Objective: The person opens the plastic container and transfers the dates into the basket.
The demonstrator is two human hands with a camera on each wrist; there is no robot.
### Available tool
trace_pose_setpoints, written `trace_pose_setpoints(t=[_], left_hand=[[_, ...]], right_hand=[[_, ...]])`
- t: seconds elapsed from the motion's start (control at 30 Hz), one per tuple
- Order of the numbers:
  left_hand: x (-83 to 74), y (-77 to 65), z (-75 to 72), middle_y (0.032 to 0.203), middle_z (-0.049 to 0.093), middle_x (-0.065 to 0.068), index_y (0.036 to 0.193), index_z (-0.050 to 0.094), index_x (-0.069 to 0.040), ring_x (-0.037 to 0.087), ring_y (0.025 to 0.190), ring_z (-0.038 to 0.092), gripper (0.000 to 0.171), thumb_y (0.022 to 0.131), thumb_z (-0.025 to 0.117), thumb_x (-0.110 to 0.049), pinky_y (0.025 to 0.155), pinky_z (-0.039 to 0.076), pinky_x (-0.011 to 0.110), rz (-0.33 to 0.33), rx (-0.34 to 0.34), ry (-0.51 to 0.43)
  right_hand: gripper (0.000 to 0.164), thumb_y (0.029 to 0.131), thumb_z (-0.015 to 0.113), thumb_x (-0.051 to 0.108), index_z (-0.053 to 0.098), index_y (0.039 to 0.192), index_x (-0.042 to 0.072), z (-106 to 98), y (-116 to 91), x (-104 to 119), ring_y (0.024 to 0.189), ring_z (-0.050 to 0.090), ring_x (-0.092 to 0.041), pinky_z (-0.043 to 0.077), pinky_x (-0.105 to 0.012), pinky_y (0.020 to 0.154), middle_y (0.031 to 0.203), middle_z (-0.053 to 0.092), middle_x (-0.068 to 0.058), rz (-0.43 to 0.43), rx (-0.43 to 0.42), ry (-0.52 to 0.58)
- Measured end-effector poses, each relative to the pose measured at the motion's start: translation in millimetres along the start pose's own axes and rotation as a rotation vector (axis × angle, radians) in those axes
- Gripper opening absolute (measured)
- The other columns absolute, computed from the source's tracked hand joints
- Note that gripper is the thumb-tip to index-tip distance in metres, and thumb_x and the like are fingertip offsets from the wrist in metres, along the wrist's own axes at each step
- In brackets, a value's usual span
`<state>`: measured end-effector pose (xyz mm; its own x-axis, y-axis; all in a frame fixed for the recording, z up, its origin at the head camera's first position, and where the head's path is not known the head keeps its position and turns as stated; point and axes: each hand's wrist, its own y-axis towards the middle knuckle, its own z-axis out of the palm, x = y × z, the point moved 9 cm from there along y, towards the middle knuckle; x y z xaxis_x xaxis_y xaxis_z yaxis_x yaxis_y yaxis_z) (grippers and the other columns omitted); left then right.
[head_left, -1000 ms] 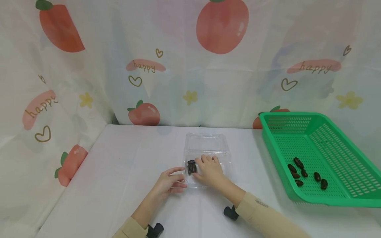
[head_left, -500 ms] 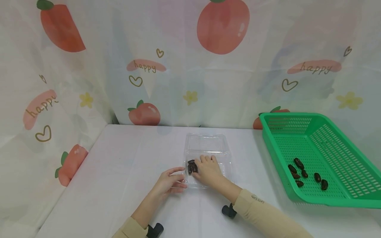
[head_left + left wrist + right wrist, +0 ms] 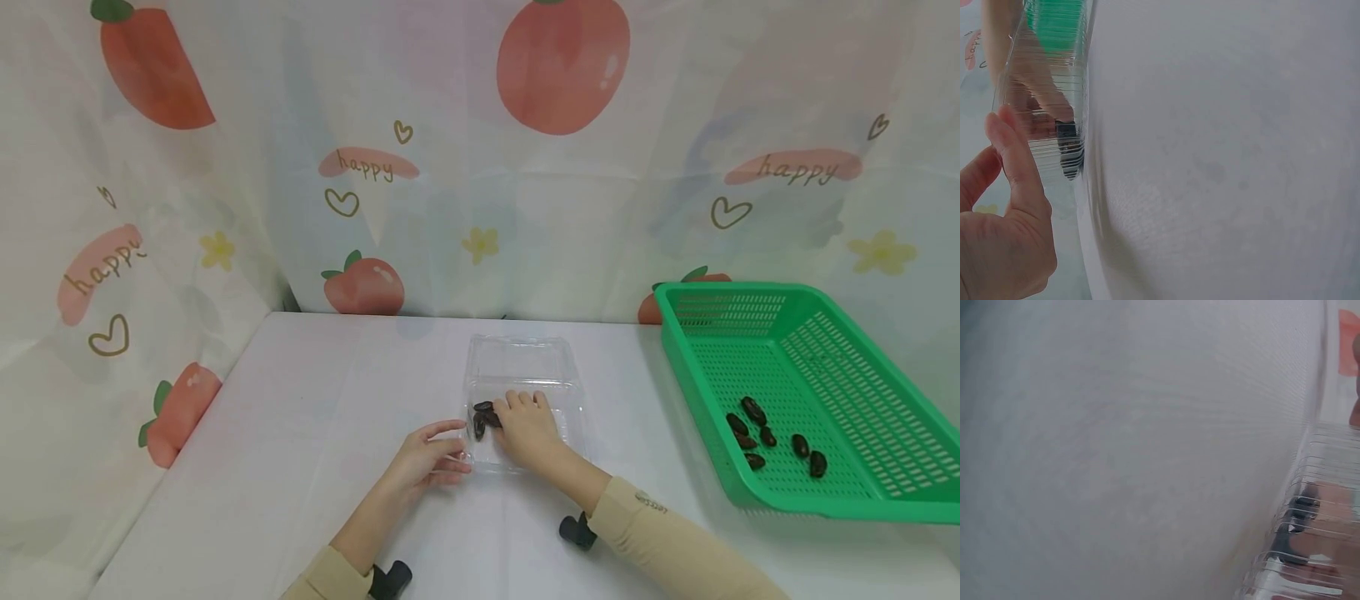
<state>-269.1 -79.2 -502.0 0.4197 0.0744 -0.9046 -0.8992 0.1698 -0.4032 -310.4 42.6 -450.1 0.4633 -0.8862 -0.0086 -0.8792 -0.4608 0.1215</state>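
Note:
A clear plastic clamshell box [image 3: 519, 360] lies opened out on the white table, its lid folded toward the back. Thumb and finger of my left hand [image 3: 422, 462] pinch its left rim, which the left wrist view shows up close. Inside, my right hand [image 3: 531, 435] reaches down over the base and holds a dark brown date [image 3: 492, 419] at its fingertips. Other dark dates [image 3: 479, 427] lie beside it along the left wall. Through the ribbed wall, the right wrist view shows fingers against the dark dates [image 3: 1300, 509]. My right palm hides much of the base.
At the right stands a green perforated basket [image 3: 693, 392] with several loose dates [image 3: 753, 411] on its floor. A fruit-printed curtain [image 3: 600, 225] hangs behind the table [image 3: 337, 400] and along its left side.
The date at my right fingertips has turned from lying lengthwise to slanting toward the fingers. My right forearm has shifted slightly left. My left hand and the box stay in place.

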Motion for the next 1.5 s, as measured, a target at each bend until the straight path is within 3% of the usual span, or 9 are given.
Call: trace_pose_setpoints(t=[0.17, 0.3, 0.67, 1.03, 1.27, 1.5], left_hand=[[-1.6, -0.8, 0.3, 0.074, 0.062, 0.002, 0.129, 0.049, -0.004, 0.013, 0.062, 0.066, 0.043, 0.087, 0.058, -0.008, 0.055, 0.055, 0.025, -0.001, 0.000, -0.001], [-1.1, 0.2, -0.1, 0.076, 0.063, 0.002, 0.129, 0.048, -0.004, 0.013, 0.062, 0.066, 0.043, 0.087, 0.058, -0.008, 0.055, 0.055, 0.025, 0.001, 0.004, 0.000], [-1.1, 0.5, 0.0, 0.078, 0.065, 0.003, 0.130, 0.047, -0.003, 0.013, 0.062, 0.066, 0.044, 0.087, 0.057, -0.007, 0.054, 0.054, 0.025, 0.004, 0.006, 0.002], [-1.0, 0.9, 0.5, 0.076, 0.063, 0.003, 0.128, 0.049, -0.003, 0.013, 0.062, 0.065, 0.043, 0.087, 0.057, -0.006, 0.055, 0.054, 0.024, -0.001, -0.003, 0.010], [-2.1, -0.5, 1.4, 0.077, 0.064, 0.003, 0.130, 0.047, -0.003, 0.013, 0.061, 0.065, 0.044, 0.087, 0.057, -0.007, 0.054, 0.054, 0.025, 0.000, -0.002, 0.011], [-1.4, 0.1, 1.2, 0.077, 0.063, 0.004, 0.130, 0.047, -0.002, 0.013, 0.061, 0.065, 0.045, 0.087, 0.058, -0.008, 0.054, 0.055, 0.025, 0.009, -0.001, 0.006]], right_hand=[[0.034, 0.081, 0.064, 0.025, 0.060, 0.111, 0.010, -2, -1, -3, 0.095, 0.054, -0.027, 0.038, -0.044, 0.086, 0.098, 0.057, -0.008, 0.016, 0.005, -0.024], [0.031, 0.081, 0.065, 0.024, 0.059, 0.109, 0.011, -8, -5, -6, 0.092, 0.054, -0.025, 0.039, -0.043, 0.084, 0.095, 0.057, -0.006, 0.010, -0.042, -0.034], [0.018, 0.083, 0.063, 0.020, 0.056, 0.098, 0.014, -49, -30, -28, 0.087, 0.054, -0.024, 0.037, -0.044, 0.082, 0.085, 0.052, -0.003, 0.022, -0.194, -0.004], [0.020, 0.081, 0.066, 0.016, 0.056, 0.098, 0.009, -84, -58, -72, 0.079, 0.053, -0.026, 0.036, -0.046, 0.078, 0.084, 0.052, -0.006, 0.104, -0.279, 0.015], [0.022, 0.077, 0.067, 0.011, 0.057, 0.096, 0.006, -107, -83, -105, 0.079, 0.052, -0.030, 0.035, -0.049, 0.077, 0.083, 0.053, -0.009, 0.148, -0.382, 0.018], [0.026, 0.077, 0.066, 0.010, 0.057, 0.101, 0.005, -117, -108, -137, 0.083, 0.052, -0.033, 0.032, -0.054, 0.079, 0.089, 0.055, -0.014, 0.185, -0.411, 0.025]])
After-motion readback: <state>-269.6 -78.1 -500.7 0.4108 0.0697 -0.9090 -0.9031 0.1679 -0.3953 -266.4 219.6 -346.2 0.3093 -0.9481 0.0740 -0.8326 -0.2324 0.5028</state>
